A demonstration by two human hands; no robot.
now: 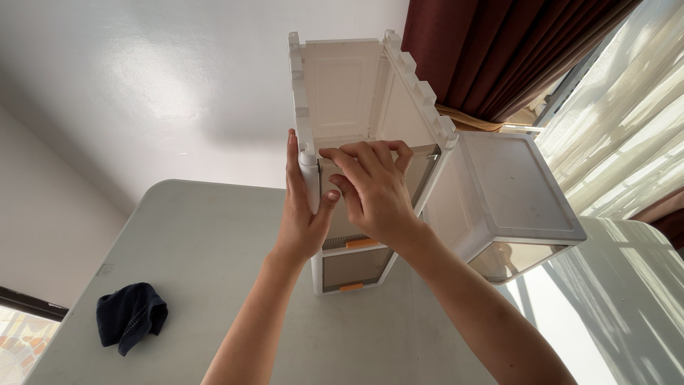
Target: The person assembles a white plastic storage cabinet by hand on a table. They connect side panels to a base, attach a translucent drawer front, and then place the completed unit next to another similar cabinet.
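Note:
A tall white plastic drawer unit [360, 93] stands on a pale grey table [192, 242], its top compartment open and empty. Lower drawers have translucent fronts and orange handles [362, 244]. My left hand [303, 207] presses flat against the unit's front left corner post. My right hand [374, 189] curls its fingers over the front top edge of the upper drawer opening, gripping it.
A second white storage box [509, 196] with a clear front sits to the right of the unit. A dark blue cloth [130, 315] lies crumpled at the table's near left. Dark red curtains [491, 50] and a sheer curtain hang at the right, by a bright window.

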